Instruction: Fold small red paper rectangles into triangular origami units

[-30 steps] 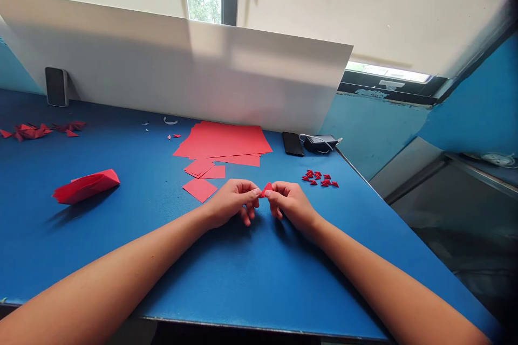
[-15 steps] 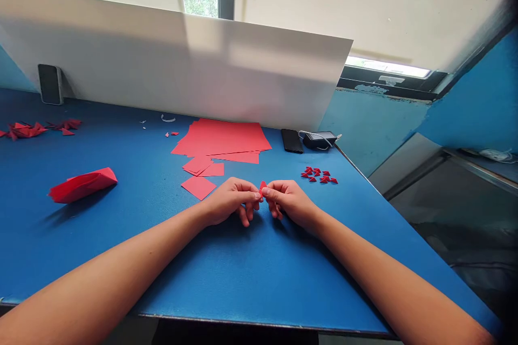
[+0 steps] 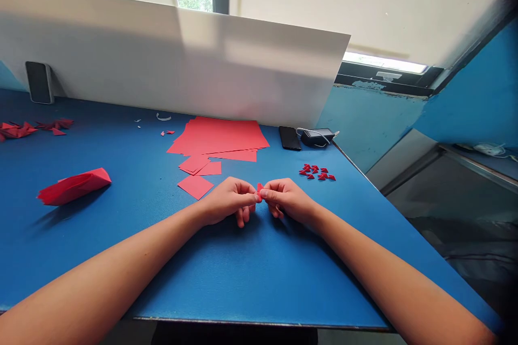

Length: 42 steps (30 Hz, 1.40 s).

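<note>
A small folded piece of red paper (image 3: 259, 188) is pinched between my two hands, just above the blue table. My left hand (image 3: 230, 200) closes thumb and fingers on its left side, while my right hand (image 3: 288, 198) grips it from the right. Fingertips cover much of the piece, so its exact folds are hidden. Left of my left hand lie several red paper squares (image 3: 196, 187). Behind them rests a stack of larger red sheets (image 3: 222, 136). Several small folded red paper triangles (image 3: 314, 171) sit in a group beyond my right hand.
On the left lies a larger folded red paper (image 3: 75, 186), with a pile of red folded pieces (image 3: 18, 130) behind it. A phone-like device (image 3: 39, 83) leans on the white board (image 3: 243, 70). At the back right are a black phone (image 3: 290, 138) and a black box with a cable (image 3: 318, 137).
The held red piece has turned slightly between my fingers and shows a narrower shape. The whole view has shifted a little; both hands stay together.
</note>
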Each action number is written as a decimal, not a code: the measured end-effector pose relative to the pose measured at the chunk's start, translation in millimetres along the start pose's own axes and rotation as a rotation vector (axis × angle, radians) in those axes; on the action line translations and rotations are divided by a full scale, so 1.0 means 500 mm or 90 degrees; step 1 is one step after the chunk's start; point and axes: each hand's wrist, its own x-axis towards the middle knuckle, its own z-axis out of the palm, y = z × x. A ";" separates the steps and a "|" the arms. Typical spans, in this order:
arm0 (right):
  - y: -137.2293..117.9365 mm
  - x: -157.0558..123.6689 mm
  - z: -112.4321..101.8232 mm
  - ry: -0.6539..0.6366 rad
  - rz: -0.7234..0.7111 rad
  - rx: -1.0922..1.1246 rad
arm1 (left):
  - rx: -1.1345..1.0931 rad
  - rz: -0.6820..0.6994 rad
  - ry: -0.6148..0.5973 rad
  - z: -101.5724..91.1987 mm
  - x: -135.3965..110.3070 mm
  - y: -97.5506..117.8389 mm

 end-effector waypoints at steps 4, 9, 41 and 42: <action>-0.002 -0.002 -0.002 -0.031 0.000 0.001 | 0.007 0.001 -0.022 0.001 -0.001 0.002; -0.003 -0.001 -0.001 -0.032 -0.001 0.013 | -0.058 0.017 -0.051 -0.004 0.002 -0.007; -0.006 0.004 0.020 0.118 -0.027 0.040 | 0.275 0.093 0.134 0.027 0.001 -0.001; -0.007 0.004 0.022 0.120 -0.028 0.034 | 0.269 0.081 0.128 0.026 0.001 -0.002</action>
